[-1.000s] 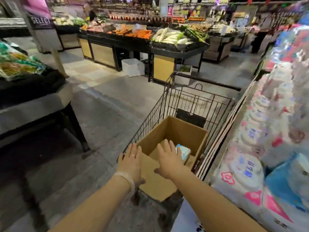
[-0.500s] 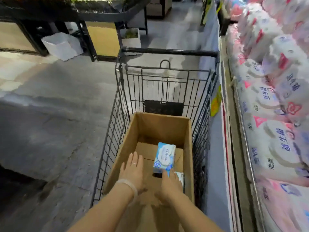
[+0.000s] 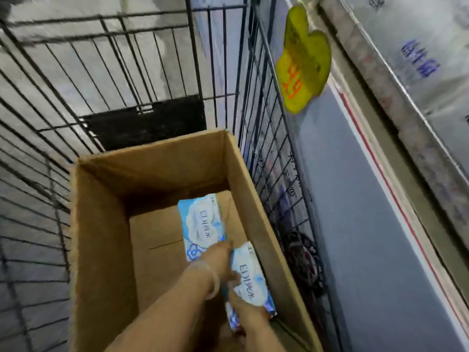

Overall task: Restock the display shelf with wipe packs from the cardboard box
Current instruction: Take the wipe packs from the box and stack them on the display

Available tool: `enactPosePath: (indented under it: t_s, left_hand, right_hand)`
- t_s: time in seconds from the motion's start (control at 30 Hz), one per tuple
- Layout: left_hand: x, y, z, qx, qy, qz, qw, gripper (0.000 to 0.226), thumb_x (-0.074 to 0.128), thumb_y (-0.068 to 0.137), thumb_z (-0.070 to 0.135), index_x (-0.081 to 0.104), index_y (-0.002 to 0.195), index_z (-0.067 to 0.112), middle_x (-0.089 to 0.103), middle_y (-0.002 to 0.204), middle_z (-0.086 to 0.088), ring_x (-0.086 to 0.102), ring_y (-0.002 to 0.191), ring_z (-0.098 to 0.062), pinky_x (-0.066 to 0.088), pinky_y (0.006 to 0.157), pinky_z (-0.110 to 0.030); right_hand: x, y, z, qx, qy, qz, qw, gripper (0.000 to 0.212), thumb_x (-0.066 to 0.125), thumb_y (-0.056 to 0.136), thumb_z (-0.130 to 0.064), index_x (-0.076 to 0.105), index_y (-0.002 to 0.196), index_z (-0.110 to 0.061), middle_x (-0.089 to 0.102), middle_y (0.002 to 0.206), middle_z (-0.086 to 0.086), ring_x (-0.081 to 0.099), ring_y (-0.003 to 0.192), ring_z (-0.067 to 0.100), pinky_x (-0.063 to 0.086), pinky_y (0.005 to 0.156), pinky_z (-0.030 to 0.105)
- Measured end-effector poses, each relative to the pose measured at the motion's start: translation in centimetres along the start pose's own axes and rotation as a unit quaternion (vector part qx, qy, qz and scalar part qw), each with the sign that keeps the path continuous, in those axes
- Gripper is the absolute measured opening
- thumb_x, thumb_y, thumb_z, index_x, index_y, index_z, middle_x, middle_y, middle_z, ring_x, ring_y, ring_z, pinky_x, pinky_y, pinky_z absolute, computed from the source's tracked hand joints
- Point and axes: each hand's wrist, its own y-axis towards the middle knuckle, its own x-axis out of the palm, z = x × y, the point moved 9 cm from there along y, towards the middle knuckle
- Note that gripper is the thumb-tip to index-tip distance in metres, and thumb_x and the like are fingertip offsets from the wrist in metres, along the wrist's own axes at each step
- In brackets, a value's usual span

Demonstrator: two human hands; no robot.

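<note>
Head view. The cardboard box (image 3: 101, 237) stands in a wire shopping cart (image 3: 76, 72), against the cart's right wall. Two wipe packs lie on the box floor along its right wall: the far wipe pack (image 3: 201, 224) near the middle of that wall, and the near wipe pack (image 3: 250, 278) toward the near right corner. The two packs sit just beside each other.

Grip state: the left hand (image 3: 218, 257) reaches to the near end of the far wipe pack and touches it. Motion blur hides its fingers, so whether they are apart or clamped on the pack cannot be told. The right hand (image 3: 247, 312) is clamped on the near end of the near wipe pack.

Appearance of the packs: flat, rectangular, soft film wrapping, light blue with a white cloud-shaped panel and dark lettering. The film looks glossy.

The display shelf (image 3: 396, 102) runs along the right side of the cart, with a yellow tag (image 3: 302, 59) hanging at its edge.

Hazards, as a judgement:
- Glossy film gripped at one end only may slip or let the pack droop on lifting.
- The box walls are deep; a pack may catch the right wall rim on the way out.
- The forearms lie close together, so lifting both packs at once may knock one loose.
</note>
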Motion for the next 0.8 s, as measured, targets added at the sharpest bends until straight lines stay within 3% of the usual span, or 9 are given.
enactPosePath:
  t_s: [0.07,0.13,0.23,0.3,0.4,0.5,0.57,0.73,0.8]
  left_hand:
    - [0.8,1.9,0.4,0.014,0.022,-0.018,1.000,0.079,0.080,0.071,0.038,0.042,0.133,0.007,0.051,0.134,-0.015,0.049,0.125,-0.029,0.043,0.100,-0.031]
    - [1.8,2.9,0.7,0.023,0.083,-0.033,0.996,0.084,0.079,0.069,0.043,0.040,0.134,0.007,0.048,0.136,-0.014,0.046,0.126,-0.029,0.040,0.101,-0.032]
    - [2.7,3.9,1.1,0.020,0.183,-0.049,0.982,0.092,0.076,0.069,0.049,0.030,0.140,0.012,0.044,0.140,-0.010,0.038,0.132,-0.030,0.035,0.104,-0.042]
    - [3.1,4.3,1.4,0.005,0.207,-0.076,0.976,0.096,0.081,0.065,0.042,0.028,0.139,0.011,0.044,0.138,-0.008,0.034,0.134,-0.028,0.031,0.105,-0.047]
    - [3.4,4.9,1.8,-0.021,0.201,-0.087,0.976,0.086,0.079,0.070,0.039,0.029,0.135,0.010,0.043,0.137,-0.006,0.033,0.135,-0.028,0.028,0.107,-0.051]
    - [3.2,4.5,2.2,-0.024,0.179,-0.081,0.980,0.092,0.082,0.063,0.048,0.032,0.130,0.011,0.047,0.133,-0.006,0.040,0.130,-0.029,0.033,0.103,-0.051]
    - [2.3,3.6,1.7,-0.036,0.115,-0.052,0.991,0.095,0.084,0.057,0.050,0.034,0.128,0.012,0.050,0.131,-0.010,0.044,0.125,-0.031,0.037,0.102,-0.045]
    - [-2.5,-1.7,-0.8,-0.057,-0.126,0.036,0.990,0.109,0.090,0.055,0.038,0.030,0.142,0.015,0.047,0.138,-0.007,0.045,0.128,-0.028,0.039,0.107,-0.036]
    - [-4.9,-4.7,-1.2,-0.052,-0.174,0.063,0.981,0.109,0.091,0.048,0.040,0.038,0.140,0.016,0.048,0.135,-0.006,0.048,0.126,-0.027,0.041,0.105,-0.035]
  right_hand:
    - [0.7,2.3,0.9,0.009,0.098,-0.037,0.995,0.059,0.076,0.058,-0.065,0.066,0.093,-0.019,0.068,0.097,0.008,0.063,0.084,0.014,0.053,0.079,0.022]
    - [0.8,1.0,0.2,0.018,0.222,-0.051,0.974,0.038,0.072,0.082,-0.028,0.067,0.110,-0.002,0.069,0.107,0.015,0.066,0.100,0.030,0.054,0.091,0.039]
    - [1.0,-0.4,-1.1,0.020,0.312,-0.115,0.943,0.021,0.052,0.093,0.000,0.066,0.105,0.009,0.071,0.078,0.014,0.071,0.080,0.031,0.057,0.072,0.031]
    - [1.2,-0.9,-0.9,0.044,0.323,-0.143,0.934,0.020,0.055,0.090,-0.002,0.068,0.103,0.005,0.073,0.076,0.017,0.073,0.072,0.030,0.060,0.064,0.032]
    - [0.4,-1.2,-0.9,0.041,0.350,-0.137,0.926,0.027,0.062,0.083,-0.005,0.069,0.108,0.001,0.075,0.089,0.016,0.070,0.087,0.033,0.056,0.084,0.041]
    - [-0.5,-2.7,-1.5,0.034,0.363,-0.130,0.922,0.017,0.052,0.092,-0.002,0.066,0.098,0.006,0.072,0.063,0.017,0.070,0.051,0.028,0.057,0.047,0.030]
    - [-0.8,-4.1,-2.2,0.034,0.406,-0.128,0.904,0.016,0.051,0.092,0.003,0.064,0.097,0.009,0.071,0.062,0.019,0.069,0.046,0.028,0.054,0.038,0.030]
    - [0.2,-7.3,-4.9,-0.039,0.293,-0.145,0.944,0.007,0.073,0.073,-0.001,0.076,0.078,-0.005,0.073,0.063,0.004,0.068,0.103,0.030,0.052,0.097,0.038]
    - [-0.1,-9.5,-5.8,-0.046,0.249,-0.150,0.956,0.014,0.069,0.084,-0.009,0.066,0.072,-0.015,0.065,0.044,-0.008,0.073,0.067,0.010,0.059,0.071,0.024]
